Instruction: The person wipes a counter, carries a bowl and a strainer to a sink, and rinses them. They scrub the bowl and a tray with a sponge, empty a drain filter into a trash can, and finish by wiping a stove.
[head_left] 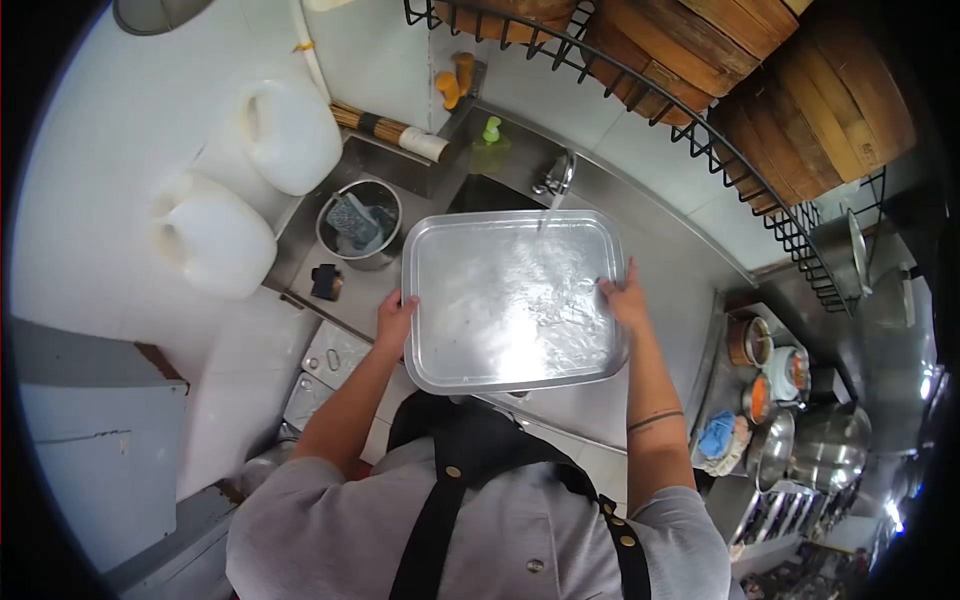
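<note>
A large rectangular metal tray (470,300) with rounded corners is held over the sink, its wet surface shining. My left hand (396,318) grips its left edge, thumb on top of the rim. On the opposite edge, my right hand (626,296) clasps the rim with the thumb over it; one finger sticks out. Water runs from the faucet (562,176) onto the tray's far edge. The tray hides most of the sink basin (490,194).
Left of the tray stands a metal pot (330,244) with grey cloths inside. A green pump bottle (490,150) is by the faucet. White jugs (218,235) are at left. Bamboo steamers (690,50) sit on a black wire rack (700,125) overhead. Pots (830,445) stand at right.
</note>
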